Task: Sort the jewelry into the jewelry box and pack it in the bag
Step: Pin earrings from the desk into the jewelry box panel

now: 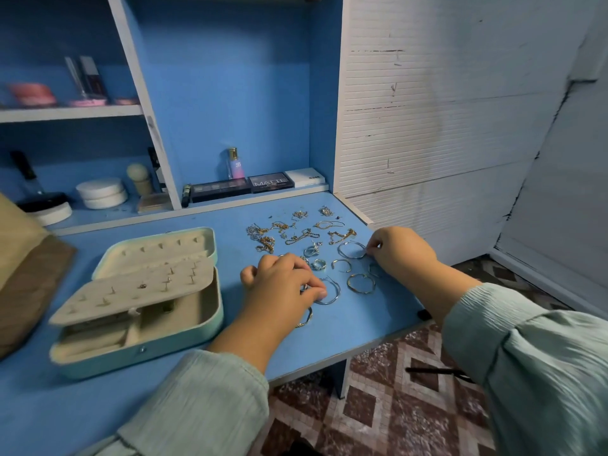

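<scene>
Early stage: mint-green hinged jewelry box point(184, 327) open, nearly unfilled. Loose gold and silver jewelry point(306, 236) unsorted on blue desk point(362, 324). Left hand point(283, 284) pinching thin silver hoop point(329, 291); right hand point(399, 248) pinching second silver hoop point(352, 250). Tan bag point(23, 258) unpacked.

Brown bag point(29, 271) cut off at left edge; far-left shelf items point(59, 90) blurred; chain pieces point(296, 230) too small to tell apart.

Bare desk point(230, 232) between open jewelry box point(138, 301) and jewelry point(302, 235)
</scene>
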`<state>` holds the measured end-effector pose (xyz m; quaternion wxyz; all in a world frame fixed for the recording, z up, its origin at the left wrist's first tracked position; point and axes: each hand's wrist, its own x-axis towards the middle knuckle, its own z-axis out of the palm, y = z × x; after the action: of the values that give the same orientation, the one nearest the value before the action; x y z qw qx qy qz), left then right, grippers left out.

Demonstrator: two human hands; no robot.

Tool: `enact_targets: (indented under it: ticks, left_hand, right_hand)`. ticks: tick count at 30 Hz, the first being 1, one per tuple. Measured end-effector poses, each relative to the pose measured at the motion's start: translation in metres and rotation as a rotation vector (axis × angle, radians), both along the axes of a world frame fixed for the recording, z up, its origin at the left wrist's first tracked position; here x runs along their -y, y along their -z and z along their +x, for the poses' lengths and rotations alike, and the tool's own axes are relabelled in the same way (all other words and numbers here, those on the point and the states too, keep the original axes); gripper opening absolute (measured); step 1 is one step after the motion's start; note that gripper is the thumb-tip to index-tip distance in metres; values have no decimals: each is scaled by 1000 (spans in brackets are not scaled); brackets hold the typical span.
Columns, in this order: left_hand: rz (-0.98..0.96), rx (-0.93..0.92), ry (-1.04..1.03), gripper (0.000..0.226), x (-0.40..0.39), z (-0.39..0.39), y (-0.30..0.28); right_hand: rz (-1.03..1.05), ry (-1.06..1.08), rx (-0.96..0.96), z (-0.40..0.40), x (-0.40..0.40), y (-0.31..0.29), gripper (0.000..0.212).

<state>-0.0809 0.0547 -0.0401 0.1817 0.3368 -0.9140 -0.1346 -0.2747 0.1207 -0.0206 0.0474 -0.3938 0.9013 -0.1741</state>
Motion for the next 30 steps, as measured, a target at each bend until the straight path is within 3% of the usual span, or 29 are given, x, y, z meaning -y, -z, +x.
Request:
enact_targets:
  ticks: [8, 16, 22, 30]
  left_hand:
    - [11, -48, -17, 14, 0, -4, -3]
    - [83, -243, 80, 18, -8, 2, -8]
    - [34, -369, 36, 16, -12, 24, -22]
    - [-67, -285, -91, 21, -20, 91, -30]
  right_hand:
    - [-62, -63, -39, 8, -4, 2, 13]
    - [-213, -202, -14, 49, -9, -15, 20]
    - [-414, -265, 384, 94, 3, -33, 17]
    - [-460, -368, 757, 163, 30, -38, 17]
